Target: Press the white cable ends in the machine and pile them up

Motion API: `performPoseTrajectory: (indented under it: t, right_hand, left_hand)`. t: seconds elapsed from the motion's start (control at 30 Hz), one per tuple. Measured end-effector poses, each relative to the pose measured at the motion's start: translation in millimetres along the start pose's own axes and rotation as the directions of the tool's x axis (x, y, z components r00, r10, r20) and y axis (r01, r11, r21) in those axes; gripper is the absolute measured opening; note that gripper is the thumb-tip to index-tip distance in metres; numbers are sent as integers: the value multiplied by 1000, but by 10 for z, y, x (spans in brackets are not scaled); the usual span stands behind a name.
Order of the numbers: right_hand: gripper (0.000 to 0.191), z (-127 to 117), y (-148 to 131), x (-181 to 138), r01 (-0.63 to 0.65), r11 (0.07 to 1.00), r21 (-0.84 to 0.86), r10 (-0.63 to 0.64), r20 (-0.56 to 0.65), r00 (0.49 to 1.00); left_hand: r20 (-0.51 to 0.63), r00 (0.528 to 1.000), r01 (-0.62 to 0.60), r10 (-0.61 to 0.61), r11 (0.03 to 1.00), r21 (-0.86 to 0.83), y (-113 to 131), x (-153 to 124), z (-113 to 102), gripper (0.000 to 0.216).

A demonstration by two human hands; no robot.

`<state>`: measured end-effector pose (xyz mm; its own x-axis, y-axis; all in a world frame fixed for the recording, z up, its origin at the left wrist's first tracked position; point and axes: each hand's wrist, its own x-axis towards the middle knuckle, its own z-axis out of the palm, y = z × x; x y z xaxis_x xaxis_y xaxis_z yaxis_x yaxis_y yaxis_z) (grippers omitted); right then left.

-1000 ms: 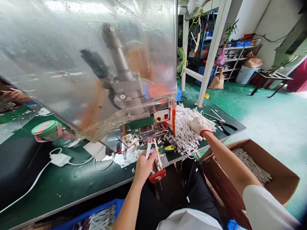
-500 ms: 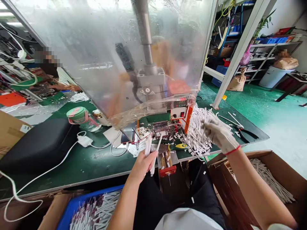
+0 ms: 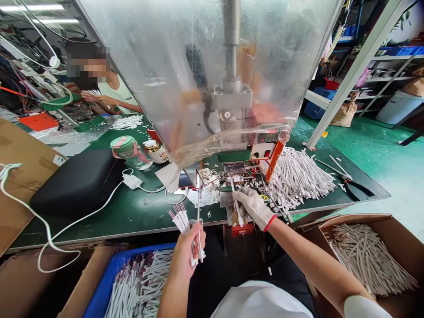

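Strips are bunched upright in the closed left hand, keeping them together and off the bench, while the gloved right hand is pinching a single strip beside the press jig, though its exact seating is hard to see. Loose strips are heaped on the green bench within easy reach, and a blue crate and cardboard box are sitting low on either side, seemingly for collecting them.
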<state>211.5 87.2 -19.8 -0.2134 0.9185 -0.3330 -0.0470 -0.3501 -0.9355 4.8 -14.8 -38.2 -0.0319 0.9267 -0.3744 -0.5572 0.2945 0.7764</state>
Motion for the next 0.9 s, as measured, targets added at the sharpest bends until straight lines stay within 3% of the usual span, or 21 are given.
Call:
performPoseTrajectory:
  t: [0.37,0.53,0.7,0.77,0.83,0.9]
  right_hand:
    - [27,46,39,163,-49,996,73,54,-61,997]
    - [26,68,-3,150,-47,993,105,52,-40,998]
    - [27,69,-32,154,-60,996,61,63,-35,997]
    - [27,5,-91,117,-56,998,-32,55,-14,998]
    - [28,-100,-225,20,-2,969,-248,-1,-11,1000]
    - [30,-215,-435,-132,133,857,-497,-105,84,991]
  left_hand:
    - [-86,996,8,6,988,157,-78,15,-132,52]
    - [-54,999,10,0,980,196,-70,8,-116,54]
    - [-2,1000,2,-1,932,361,17,-12,-29,59]
    - [27,1000,-9,-4,891,453,91,-14,4,59]
    - [74,997,-45,6,842,538,194,-9,32,55]
    - [154,988,-90,-6,788,609,325,-4,67,47]
